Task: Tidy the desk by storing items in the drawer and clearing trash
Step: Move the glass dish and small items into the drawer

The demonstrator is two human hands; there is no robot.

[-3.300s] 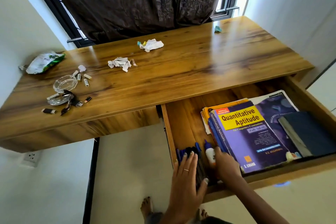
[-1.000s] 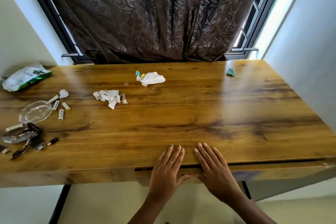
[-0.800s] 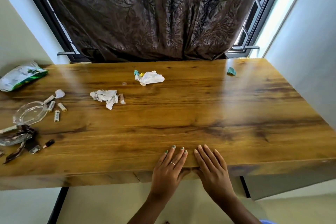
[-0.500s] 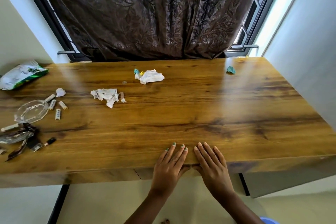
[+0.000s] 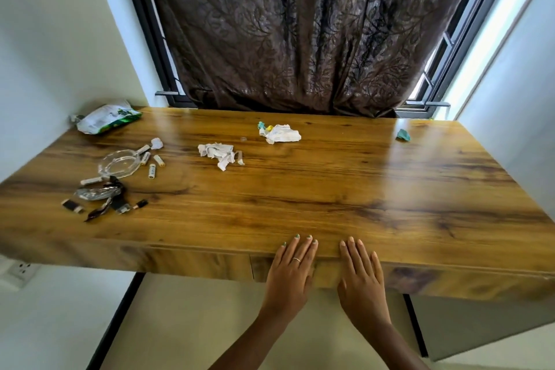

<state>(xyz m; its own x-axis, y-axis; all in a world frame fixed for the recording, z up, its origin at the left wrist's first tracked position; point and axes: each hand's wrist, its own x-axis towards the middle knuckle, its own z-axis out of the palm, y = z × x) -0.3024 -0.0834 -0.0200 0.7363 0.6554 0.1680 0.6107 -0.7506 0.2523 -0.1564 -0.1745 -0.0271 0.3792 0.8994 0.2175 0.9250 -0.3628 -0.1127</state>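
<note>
Curtain (image 5: 303, 30): dark brown, leaf-patterned, hanging behind the desk's far edge, over a black-framed window (image 5: 450, 48).

Desk (image 5: 330, 189): glossy wood-grain top; landmark for all entries below.

Drawer (image 5: 420, 281): set in the desk's front edge, right part; front flush with the edge, closed.

Left hand (image 5: 289, 275): flat against the drawer front near the desk's front middle; fingers (image 5: 297, 249) straight and together, tips reaching over the top edge, holding nothing; ring on one finger.

Right hand (image 5: 362, 282): just beside the left, same flat pose; fingers straight, slightly spread, grasping nothing.

Snack packet (image 5: 105, 119): white and green, at the desk's far left corner.

Glass dish (image 5: 120, 164): clear, on the desk's left part.

Crumpled white paper (image 5: 280, 133): far middle of the desk, small teal and yellow scraps touching its left end.

Torn paper wad (image 5: 220, 153): nearer than that paper, left of the desk's middle.

Foil wrapper (image 5: 96, 192): crumpled, silver and dark, nearer than the dish.

Small cylinders (image 5: 151, 164): several pale ones, scattered just right of the dish.

Teal scrap (image 5: 403, 135): far right of the desk.
</note>
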